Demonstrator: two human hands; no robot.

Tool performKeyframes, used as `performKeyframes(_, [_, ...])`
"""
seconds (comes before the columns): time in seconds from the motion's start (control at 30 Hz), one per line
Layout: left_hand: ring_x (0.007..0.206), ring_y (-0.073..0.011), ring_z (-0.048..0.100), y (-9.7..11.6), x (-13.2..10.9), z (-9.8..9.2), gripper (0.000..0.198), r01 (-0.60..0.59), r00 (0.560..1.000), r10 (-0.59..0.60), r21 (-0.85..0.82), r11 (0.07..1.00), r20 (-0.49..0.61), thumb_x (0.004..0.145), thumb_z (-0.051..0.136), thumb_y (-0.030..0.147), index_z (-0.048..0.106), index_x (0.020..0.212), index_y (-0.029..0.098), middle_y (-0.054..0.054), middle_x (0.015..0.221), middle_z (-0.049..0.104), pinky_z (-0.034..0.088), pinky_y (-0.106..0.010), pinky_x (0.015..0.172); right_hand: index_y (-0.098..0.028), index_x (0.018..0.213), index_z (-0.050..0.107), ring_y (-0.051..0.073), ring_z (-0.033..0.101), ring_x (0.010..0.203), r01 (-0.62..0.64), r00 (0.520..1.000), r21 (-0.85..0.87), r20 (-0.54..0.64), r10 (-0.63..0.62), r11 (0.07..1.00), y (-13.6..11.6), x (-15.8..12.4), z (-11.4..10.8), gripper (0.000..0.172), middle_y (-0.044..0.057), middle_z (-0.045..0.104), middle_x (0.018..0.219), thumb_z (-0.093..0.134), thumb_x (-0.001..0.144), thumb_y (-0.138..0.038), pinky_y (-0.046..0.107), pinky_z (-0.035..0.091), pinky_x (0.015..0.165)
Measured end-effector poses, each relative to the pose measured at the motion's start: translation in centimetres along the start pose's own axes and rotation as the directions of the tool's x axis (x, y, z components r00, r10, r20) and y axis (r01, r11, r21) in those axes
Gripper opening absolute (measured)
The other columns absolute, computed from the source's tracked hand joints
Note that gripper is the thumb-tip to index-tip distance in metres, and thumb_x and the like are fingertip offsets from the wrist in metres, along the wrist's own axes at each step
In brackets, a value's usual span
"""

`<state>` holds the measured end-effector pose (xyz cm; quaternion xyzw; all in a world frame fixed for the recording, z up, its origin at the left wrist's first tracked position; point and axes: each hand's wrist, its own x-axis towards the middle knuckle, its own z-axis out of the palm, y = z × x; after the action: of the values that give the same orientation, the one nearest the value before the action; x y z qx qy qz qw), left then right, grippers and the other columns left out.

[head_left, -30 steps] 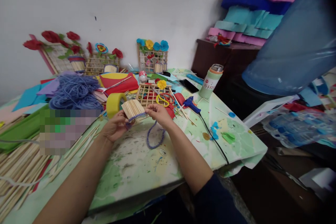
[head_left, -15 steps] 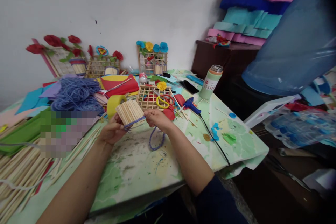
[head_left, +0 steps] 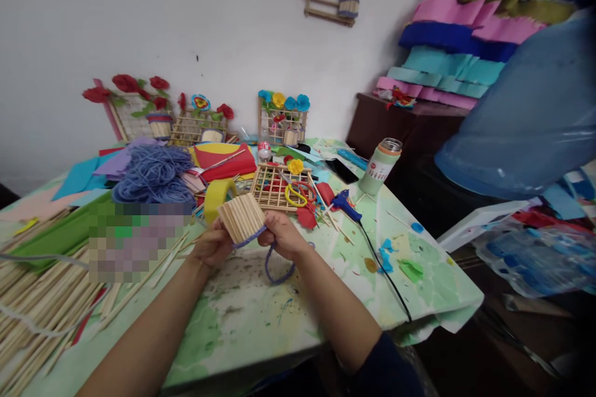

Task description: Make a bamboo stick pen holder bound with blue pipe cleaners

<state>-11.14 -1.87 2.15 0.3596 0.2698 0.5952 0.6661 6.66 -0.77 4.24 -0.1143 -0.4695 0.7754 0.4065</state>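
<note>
My left hand is closed around the left side of a small piece made of wooden sticks set side by side. Blue yarn runs along its lower edge. At the right corner, the fingers of my right hand pinch the yarn against or close to the sticks; the exact contact is hidden. A loose loop of this yarn hangs below my right hand. Just behind the stick piece stands a yellow tape roll. Scissors with yellow handles lie on a stick lattice.
A blue glue gun with a black cord lies to the right, near a phone and a green bottle. Tangled blue yarn and many loose sticks cover the left. Flower-decorated lattices lean against the wall.
The view has tilted up and shifted left, so the scene sits lower and further right. Both hands keep hold; the stick piece is turned slightly and my right fingers are closer in at its corner.
</note>
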Motion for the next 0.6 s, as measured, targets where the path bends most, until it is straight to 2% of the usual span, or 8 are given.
performKeyframes(0.13, [0.073,-0.0164,0.067,0.1,0.0,0.7,0.041,-0.02,0.995,0.016,-0.041,0.999,-0.098,0.054,0.08,0.019,0.069,0.093,0.019,0.0,0.087,0.074,0.056,-0.024,0.067,-0.02,0.063,0.038,0.004,0.019,0.042,-0.036,0.999,0.104,-0.028,0.039,0.994,-0.1,-0.1,0.3,0.052,-0.011,0.026,0.046,0.069,0.068,-0.061,0.021,0.019,0.045])
performKeyframes(0.27, [0.073,-0.0147,0.066,0.1,0.7,1.6,0.036,-0.01,0.985,0.015,0.025,1.0,-0.17,0.06,0.077,0.019,0.069,0.095,0.016,-0.004,0.088,0.073,0.054,-0.024,0.069,-0.021,0.062,0.031,0.005,0.02,0.042,-0.031,0.98,0.191,-0.189,0.068,0.981,0.1,0.3,-0.3,0.053,-0.011,0.026,0.047,0.066,0.072,-0.059,0.02,0.019,0.045])
performKeyframes(0.33, [0.069,-0.0132,0.065,-0.2,1.2,1.7,0.031,0.004,0.982,0.009,0.072,0.997,-0.189,0.062,0.076,0.019,0.069,0.092,0.015,-0.004,0.084,0.072,0.052,-0.022,0.066,-0.021,0.062,0.03,0.004,0.021,0.042,-0.021,0.96,0.179,-0.27,0.069,0.984,0.2,0.6,-1.0,0.053,-0.011,0.027,0.046,0.066,0.073,-0.059,0.02,0.02,0.044])
performKeyframes(0.43, [0.066,-0.0148,0.063,-1.0,1.8,1.4,0.029,0.061,0.982,-0.011,0.267,0.962,-0.187,0.062,0.076,0.024,0.069,0.088,0.013,-0.005,0.08,0.071,0.051,-0.024,0.063,-0.021,0.061,0.032,0.005,0.022,0.04,-0.021,0.928,0.053,-0.369,0.039,0.998,0.3,1.1,-2.5,0.053,-0.011,0.029,0.044,0.065,0.071,-0.061,0.02,0.021,0.043])
performKeyframes(0.53, [0.073,-0.0191,0.064,-1.8,2.2,0.8,0.03,0.071,0.984,0.036,0.565,0.822,-0.177,0.063,0.071,0.026,0.068,0.089,0.013,-0.007,0.083,0.071,0.051,-0.03,0.068,-0.022,0.06,0.034,0.006,0.023,0.038,-0.071,0.882,-0.157,-0.472,-0.011,0.985,0.5,1.4,-3.8,0.049,-0.01,0.031,0.043,0.059,0.074,-0.062,0.021,0.022,0.042])
performKeyframes(0.6, [0.077,-0.0208,0.065,-2.0,2.2,0.4,0.032,0.05,0.984,0.079,0.673,0.738,-0.16,0.066,0.064,0.026,0.067,0.095,0.013,-0.007,0.087,0.072,0.052,-0.033,0.071,-0.022,0.058,0.036,0.007,0.027,0.039,-0.145,0.848,-0.354,-0.526,-0.069,0.924,0.4,1.4,-4.3,0.046,-0.008,0.033,0.043,0.05,0.082,-0.058,0.022,0.025,0.043])
